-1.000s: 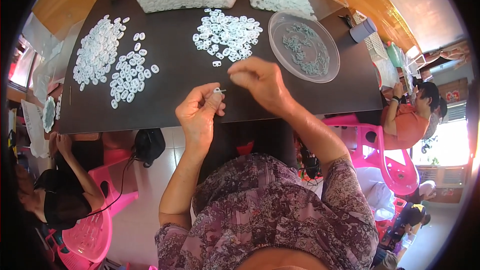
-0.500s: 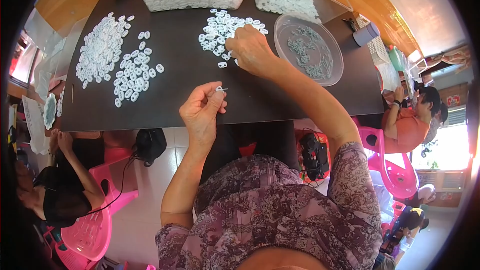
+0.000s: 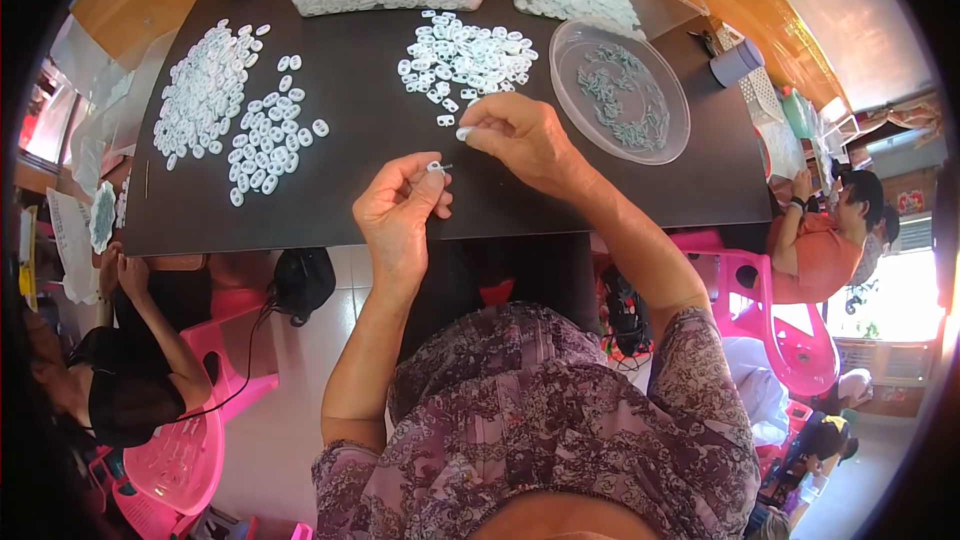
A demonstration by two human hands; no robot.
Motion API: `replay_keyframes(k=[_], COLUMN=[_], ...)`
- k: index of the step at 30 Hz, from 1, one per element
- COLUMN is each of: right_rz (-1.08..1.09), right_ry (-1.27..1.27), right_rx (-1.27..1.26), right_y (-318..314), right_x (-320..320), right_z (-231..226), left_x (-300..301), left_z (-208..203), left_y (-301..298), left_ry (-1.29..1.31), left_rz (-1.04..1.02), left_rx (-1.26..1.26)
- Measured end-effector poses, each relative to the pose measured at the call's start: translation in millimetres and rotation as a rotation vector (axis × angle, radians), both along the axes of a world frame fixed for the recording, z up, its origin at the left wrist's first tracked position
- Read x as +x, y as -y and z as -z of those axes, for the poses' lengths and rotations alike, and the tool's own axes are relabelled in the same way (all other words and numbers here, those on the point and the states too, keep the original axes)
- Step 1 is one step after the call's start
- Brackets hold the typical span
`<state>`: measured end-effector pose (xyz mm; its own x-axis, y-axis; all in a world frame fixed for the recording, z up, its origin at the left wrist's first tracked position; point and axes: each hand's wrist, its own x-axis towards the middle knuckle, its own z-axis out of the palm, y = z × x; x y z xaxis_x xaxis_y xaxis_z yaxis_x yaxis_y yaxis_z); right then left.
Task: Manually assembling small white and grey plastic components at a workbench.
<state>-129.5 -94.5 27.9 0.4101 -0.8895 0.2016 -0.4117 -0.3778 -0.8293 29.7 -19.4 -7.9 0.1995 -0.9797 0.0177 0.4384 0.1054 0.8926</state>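
A white piece [image 3: 434, 167] sits pinched between the left hand's [image 3: 392, 218] thumb and fingertips, its pin [image 3: 448, 167] jutting rightward. Above, the right hand [image 3: 525, 145] grips a 2nd piece [image 3: 464, 133] at its fingertips, near 1 pile [image 3: 470, 52].

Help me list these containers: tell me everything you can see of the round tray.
The round tray is shallow and see-through, apparently plastic, with a raised rim; it shows here as an oval. It sits flat on the dark table, right of the pile of white pieces. Small, slender grey-green pieces lie in loose clusters in it. Whether its far edge touches the clear bin behind it, I cannot tell. The right hand is to its left, not reaching in.
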Motion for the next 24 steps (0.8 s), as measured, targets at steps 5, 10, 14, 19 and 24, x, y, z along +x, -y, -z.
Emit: replay_keyframes(k=[5,10,14,19,24], right_rz=[-0.051,-0.097,-0.065,-0.051,-0.028], right_ry=[0.001,0.059,0.252,0.372,0.481], right_rx=[0.082,0.134,0.265,0.386,0.404], right_y=[-15.9,-22.7,-25.1,-37.5,-43.0], right_x=[0.2,0.5,-2.2,2.0,5.8], right_z=[-3.1,-1.9,7.7,5.3,8.3], left_x=[-0.2,-3.9,-5.5,-7.1,-7.1], left_z=[-5.7,-7.4,-8.6,-7.2,-7.3], left_y=[-0.2,-3.4,-8.1,-14.6,-18.0], left_ry=[-0.039,-0.044,-0.053,-0.105,-0.137], left_rz=[0.052,0.096,0.105,0.101,0.066], left_rx=[0.038,0.024,0.035,0.042,0.077])
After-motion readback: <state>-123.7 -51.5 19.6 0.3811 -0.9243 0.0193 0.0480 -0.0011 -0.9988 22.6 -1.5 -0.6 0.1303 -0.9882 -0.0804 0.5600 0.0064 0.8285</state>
